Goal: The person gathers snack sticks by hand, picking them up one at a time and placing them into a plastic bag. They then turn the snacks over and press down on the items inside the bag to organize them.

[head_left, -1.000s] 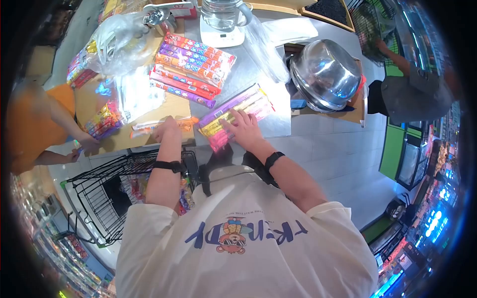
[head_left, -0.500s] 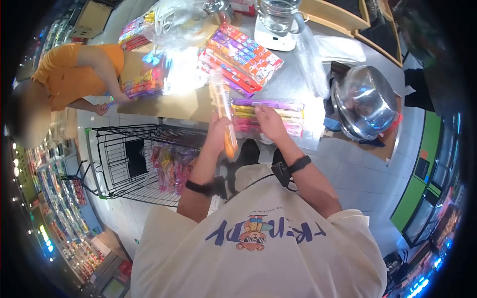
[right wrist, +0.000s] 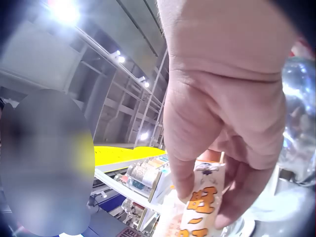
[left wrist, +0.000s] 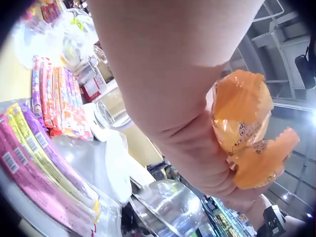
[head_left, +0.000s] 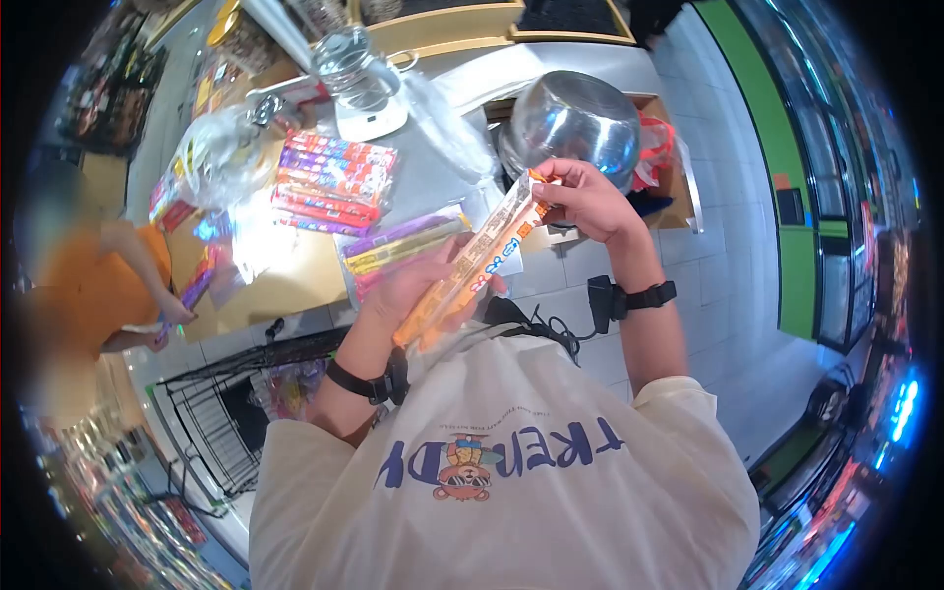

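Observation:
Long, slim orange-and-white snack packets (head_left: 501,251) slant across the space in front of my chest, held off the table between both hands. My left hand (head_left: 413,285) grips them near the lower end; in the left wrist view their crinkled orange wrapper ends (left wrist: 244,106) stick out past the hand. At the upper end, my right hand (head_left: 595,202) pinches the wrapper between thumb and fingers. The right wrist view shows that printed packet end (right wrist: 200,207) close up. Beneath my left hand lies a row of purple, yellow and pink stick packets (head_left: 388,246), partly hidden by it.
A stack of red and purple packets (head_left: 329,177) lies farther back, near a glass jug (head_left: 349,74) on a white base. Large metal bowls (head_left: 580,128) stand at right. A wire cart (head_left: 211,423) is below the table's left; another person in orange (head_left: 123,285) handles packets there.
My left hand has picked the orange packets up off the cardboard and brought them right, towards my chest. My right hand has left the yellow and pink packets and taken the orange packets' far end.

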